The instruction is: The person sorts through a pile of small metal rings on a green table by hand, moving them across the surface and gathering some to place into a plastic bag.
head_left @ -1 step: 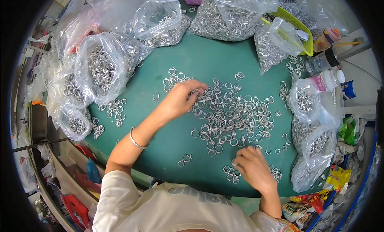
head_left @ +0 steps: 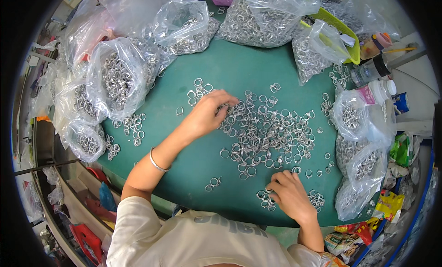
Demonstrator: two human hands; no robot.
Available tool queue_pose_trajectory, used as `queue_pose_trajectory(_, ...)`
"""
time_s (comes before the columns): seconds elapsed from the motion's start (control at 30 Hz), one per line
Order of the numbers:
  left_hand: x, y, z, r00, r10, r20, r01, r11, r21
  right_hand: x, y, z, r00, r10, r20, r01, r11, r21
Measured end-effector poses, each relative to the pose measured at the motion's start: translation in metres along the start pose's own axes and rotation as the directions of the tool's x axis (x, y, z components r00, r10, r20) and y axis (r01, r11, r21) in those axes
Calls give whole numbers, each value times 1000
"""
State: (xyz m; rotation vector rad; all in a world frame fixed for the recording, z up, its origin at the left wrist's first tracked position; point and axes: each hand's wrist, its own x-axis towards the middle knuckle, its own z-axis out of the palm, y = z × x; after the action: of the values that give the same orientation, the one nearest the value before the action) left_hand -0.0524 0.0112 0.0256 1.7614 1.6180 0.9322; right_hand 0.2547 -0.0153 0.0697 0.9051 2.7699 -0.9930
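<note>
Barely anything has moved since the earlier frame: the right hand (head_left: 292,195) has edged slightly to the left, while the left hand (head_left: 207,114) stays at the upper left of the main pile of rings (head_left: 276,131). Its fingers are bent over the rings, thumb beneath; whether they are clamped on one I cannot tell. Near the table's front edge, the right hand has its fingers curled, its thumb beside a small cluster (head_left: 264,201); I cannot tell whether it grips a ring. Another cluster (head_left: 316,199) lies just to its right. The pile spreads over the middle of the green table (head_left: 198,154). Clear bags of rings line its left side, its far side (head_left: 262,20) and its right side, with a yellow-green basket (head_left: 353,53) at the far right.
</note>
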Motion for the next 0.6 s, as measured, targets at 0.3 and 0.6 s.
queue_pose_trajectory(0.3,53,-1,57,982,190,-8,-178,932,317,135,66,-29,799,-80,-597,7,992,-125)
queue_pose_trajectory(0.6,32,8,39,978,207,-35,-197,963,186,47,34,-35,889,-24,-457,62,996,69)
